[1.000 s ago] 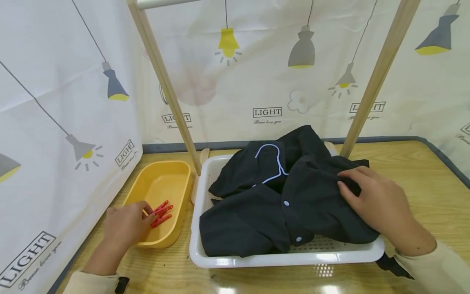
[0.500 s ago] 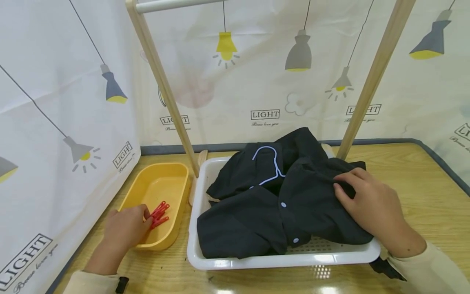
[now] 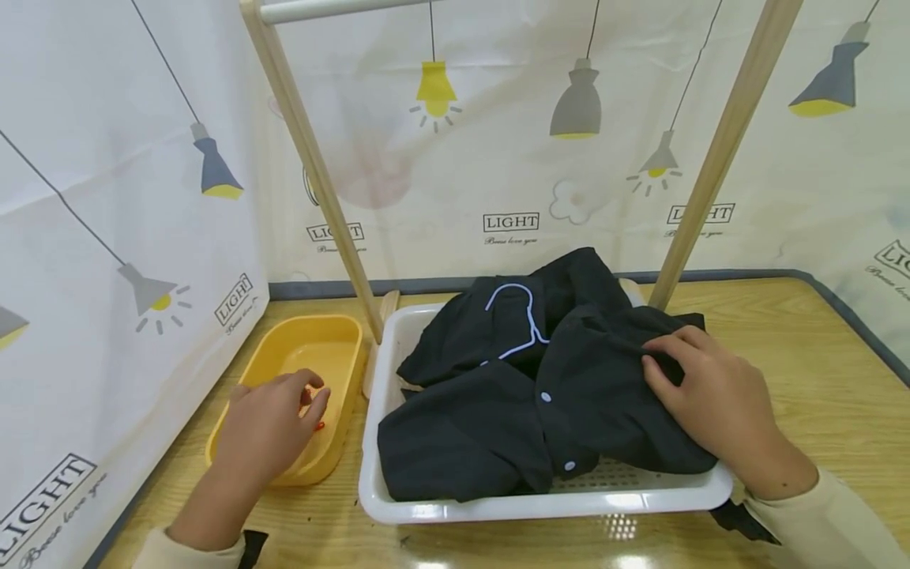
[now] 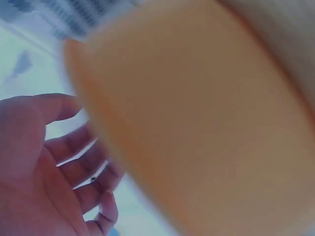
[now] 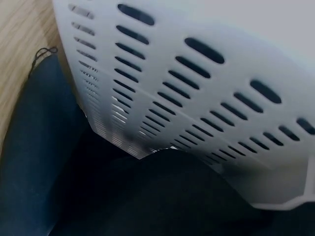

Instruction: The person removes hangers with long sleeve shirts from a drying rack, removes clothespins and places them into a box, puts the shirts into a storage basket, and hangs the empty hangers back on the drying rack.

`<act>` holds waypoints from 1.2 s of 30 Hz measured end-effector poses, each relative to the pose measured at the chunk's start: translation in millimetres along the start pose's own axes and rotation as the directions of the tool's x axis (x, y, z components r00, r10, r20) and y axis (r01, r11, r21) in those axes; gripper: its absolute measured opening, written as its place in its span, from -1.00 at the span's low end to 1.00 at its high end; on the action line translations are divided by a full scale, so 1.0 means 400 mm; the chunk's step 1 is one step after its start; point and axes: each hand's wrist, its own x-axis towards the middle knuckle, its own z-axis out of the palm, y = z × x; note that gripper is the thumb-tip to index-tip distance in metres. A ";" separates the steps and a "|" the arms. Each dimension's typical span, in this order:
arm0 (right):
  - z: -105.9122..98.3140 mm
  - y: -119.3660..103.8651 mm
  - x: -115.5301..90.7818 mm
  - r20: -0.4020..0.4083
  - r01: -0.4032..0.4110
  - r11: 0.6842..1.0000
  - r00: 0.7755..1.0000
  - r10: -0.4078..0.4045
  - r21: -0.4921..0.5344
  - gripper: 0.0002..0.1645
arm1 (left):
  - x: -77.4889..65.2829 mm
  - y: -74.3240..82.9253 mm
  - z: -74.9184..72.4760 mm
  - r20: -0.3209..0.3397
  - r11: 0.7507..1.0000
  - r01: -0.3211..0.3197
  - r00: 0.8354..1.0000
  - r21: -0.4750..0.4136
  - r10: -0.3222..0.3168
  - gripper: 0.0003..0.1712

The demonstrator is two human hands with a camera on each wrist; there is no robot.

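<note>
My left hand is over the near part of a yellow tray, thumb and forefinger apart. Red clothespins lie in the tray, mostly hidden by that hand. In the left wrist view, its fingers curve loosely with nothing between them, the tray wall beside them. A black shirt with pale buttons fills a white basket. My right hand rests on the right of the shirt, forefinger and thumb bent on the cloth and slightly apart. A pale blue hanger shows at the shirt's top.
A wooden rack stands behind the basket, with a left post, a right post and a white crossbar. Lamp-patterned cloth closes off the back and left of the wooden table. The basket's wall is slotted.
My left hand has lifted from the red clothespins and moved slightly right, its thumb and forefinger parting. The right hand keeps its place on the shirt; the head view has shifted a little.
</note>
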 end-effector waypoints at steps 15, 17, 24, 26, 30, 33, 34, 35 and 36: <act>0.009 -0.005 -0.002 -0.030 0.012 1.000 0.999 -0.012 0.000 -0.84 | 0.016 0.245 -0.022 -0.121 0.926 -0.275 0.960 -0.258 0.251 -0.84; 0.010 -0.007 -0.001 -0.031 0.013 1.000 0.999 -0.013 0.002 -0.84 | 0.021 0.260 -0.007 -0.106 0.922 -0.286 0.958 -0.262 0.267 -0.79; 0.018 -0.015 0.007 -0.031 0.019 1.000 0.999 -0.018 0.025 -0.84 | 0.027 0.276 0.023 0.020 0.939 -0.218 0.973 -0.268 0.232 -0.56; 0.016 -0.016 0.007 -0.034 0.017 0.999 0.999 -0.016 0.028 -0.84 | 0.030 0.279 0.028 0.040 0.940 -0.211 0.972 -0.270 0.230 -0.53; 0.010 -0.015 0.004 -0.039 0.011 1.000 0.999 -0.010 0.022 -0.84 | 0.030 0.286 0.034 0.031 0.937 -0.219 0.971 -0.273 0.236 -0.54; 0.008 -0.012 0.000 -0.041 0.012 1.000 0.999 -0.011 0.020 -0.83 | 0.029 0.290 0.038 0.013 0.933 -0.226 0.971 -0.280 0.239 -0.57; 0.007 -0.011 -0.001 -0.043 0.012 1.000 0.999 -0.011 0.019 -0.83 | 0.029 0.291 0.039 0.007 0.931 -0.227 0.971 -0.285 0.239 -0.58; 0.006 -0.010 -0.002 -0.044 0.010 1.000 0.999 -0.009 0.020 -0.83 | 0.029 0.292 0.041 0.002 0.929 -0.228 0.971 -0.291 0.239 -0.59; 0.005 -0.009 -0.003 -0.045 0.008 1.000 0.999 -0.007 0.019 -0.83 | 0.030 0.294 0.042 -0.002 0.928 -0.227 0.971 -0.295 0.237 -0.61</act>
